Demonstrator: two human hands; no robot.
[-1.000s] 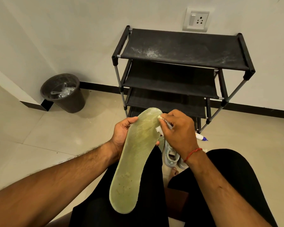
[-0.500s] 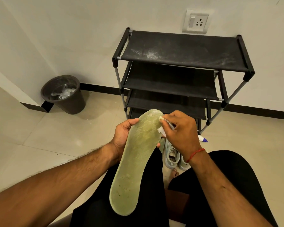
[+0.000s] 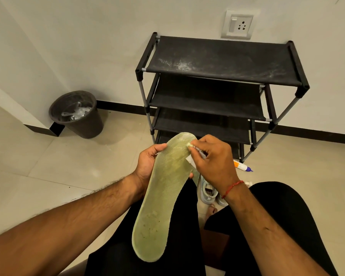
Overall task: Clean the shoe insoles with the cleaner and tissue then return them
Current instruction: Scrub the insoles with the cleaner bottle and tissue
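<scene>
Far left, a dark trash bin (image 3: 76, 114) stood on the tiled floor (image 3: 38, 166) against the wall, with clear plastic scraps inside it. Moving in, the left hand (image 3: 146, 165) held the insole (image 3: 161, 196) from its left side: thumb laid along the left edge near the toe end, fingers wrapped behind, a fingertip peeking out at the right edge. The insole was yellow-green and held up over the person's lap, with its toe end pointing far toward the rack and its heel end hanging near, above the black-clad left thigh. At its right edge, up by the toe end, sat a small piece of white tissue (image 3: 189, 159), touching the surface. The right hand (image 3: 215, 162) pinched that tissue with curled fingers and thumb, and a red thread (image 3: 232, 188) circled the wrist. Below that hand, between the knees, a pair of pale shoes (image 3: 207, 193) rested on the floor, partly hidden by the insole and the wrist. Just right of the hand, a white cleaner bottle (image 3: 242, 165) with an orange label and a blue tip lay on its side near the rack's right front leg. Behind it all, the black shoe rack (image 3: 217, 62) stood against the wall, its top shelf smeared with pale dust, and a wall socket (image 3: 238, 24) sat above it.
</scene>
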